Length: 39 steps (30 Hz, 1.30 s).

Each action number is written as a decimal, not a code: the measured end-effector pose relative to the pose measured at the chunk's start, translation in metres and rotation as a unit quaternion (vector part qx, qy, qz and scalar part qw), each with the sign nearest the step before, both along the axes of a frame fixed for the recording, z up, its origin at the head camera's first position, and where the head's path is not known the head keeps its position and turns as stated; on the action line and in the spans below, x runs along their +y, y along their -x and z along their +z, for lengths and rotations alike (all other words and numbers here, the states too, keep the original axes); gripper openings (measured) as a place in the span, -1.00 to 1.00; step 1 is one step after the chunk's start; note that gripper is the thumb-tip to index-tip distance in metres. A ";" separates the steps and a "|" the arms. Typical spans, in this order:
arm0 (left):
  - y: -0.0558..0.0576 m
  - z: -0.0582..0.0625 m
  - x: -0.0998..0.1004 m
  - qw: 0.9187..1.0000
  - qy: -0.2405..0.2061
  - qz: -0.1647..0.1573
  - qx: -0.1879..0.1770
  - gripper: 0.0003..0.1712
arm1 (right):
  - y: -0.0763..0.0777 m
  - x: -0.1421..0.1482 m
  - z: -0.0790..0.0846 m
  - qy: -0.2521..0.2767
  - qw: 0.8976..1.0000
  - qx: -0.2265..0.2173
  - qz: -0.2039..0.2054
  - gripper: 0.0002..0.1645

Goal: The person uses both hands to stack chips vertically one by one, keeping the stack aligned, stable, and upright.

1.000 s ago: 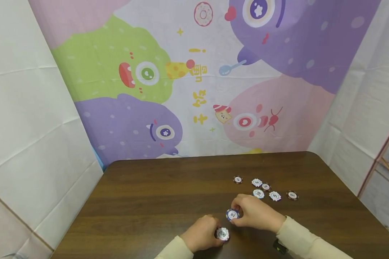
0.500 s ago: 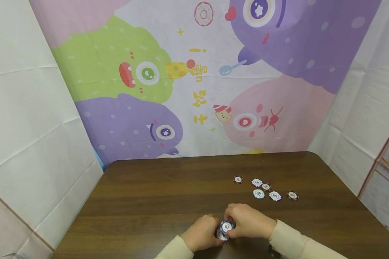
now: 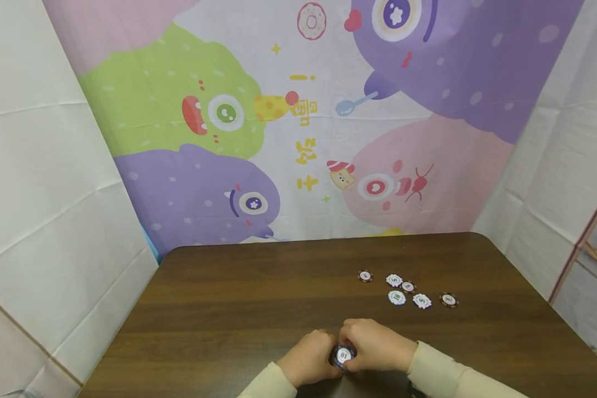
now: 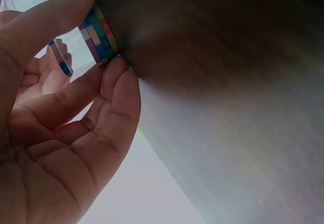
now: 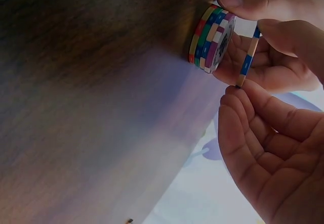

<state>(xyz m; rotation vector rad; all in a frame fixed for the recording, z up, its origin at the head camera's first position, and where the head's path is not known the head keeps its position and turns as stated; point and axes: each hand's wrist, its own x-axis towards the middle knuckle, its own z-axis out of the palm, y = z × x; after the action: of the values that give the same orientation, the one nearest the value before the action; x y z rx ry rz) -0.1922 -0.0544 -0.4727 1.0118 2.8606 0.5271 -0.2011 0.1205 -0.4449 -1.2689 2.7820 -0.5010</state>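
My right hand (image 3: 378,345) pinches a blue-and-tan poker chip (image 3: 344,355) marked 10 between thumb and fingers. In the right wrist view, that blue chip (image 5: 247,61) hangs just over a short stack of poker chips (image 5: 208,41), with a visible gap between them. The stack's edges show red, green, blue, tan and purple bands, and a white-purple chip tops it. My left hand (image 3: 308,358) grips the stack's sides on the table, its thumb (image 4: 76,4) on one side and fingertips on the other. From the head view, the blue chip mostly hides the stack.
Several loose poker chips lie flat on the brown wooden table (image 3: 219,309), right of centre: white ones marked 5 (image 3: 422,300) and 10 (image 3: 397,298), and dark ones (image 3: 449,300). Beyond the table's far edge hangs a cartoon-printed cloth (image 3: 288,138).
My right hand has moved left and nearer to me with the blue chip, from beside the stack to over it. My left hand has stayed around the stack.
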 end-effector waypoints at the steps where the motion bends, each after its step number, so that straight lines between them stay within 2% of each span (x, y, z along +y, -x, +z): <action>1: 0.000 0.000 0.000 1.000 0.000 0.000 -0.001 -0.73 | 0.000 0.000 0.000 0.000 1.000 0.001 0.000 -0.76; 11: 0.002 -0.001 0.001 1.000 0.000 -0.010 0.024 -0.71 | 0.000 -0.003 -0.004 -0.001 1.000 -0.001 -0.008 -0.76; 26: 0.001 0.000 0.000 1.000 -0.006 -0.004 -0.009 -0.73 | 0.004 -0.003 -0.012 -0.008 1.000 -0.001 -0.009 -0.75; 39: 0.002 0.000 0.000 1.000 -0.002 -0.014 0.009 -0.72 | 0.005 -0.004 -0.015 -0.018 1.000 0.003 -0.009 -0.76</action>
<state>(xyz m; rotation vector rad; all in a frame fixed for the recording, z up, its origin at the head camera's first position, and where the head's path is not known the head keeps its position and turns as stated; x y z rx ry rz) -0.1940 -0.0543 -0.4727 1.0612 2.8568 0.5255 -0.2061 0.1163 -0.4602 -1.2425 2.7959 -0.4475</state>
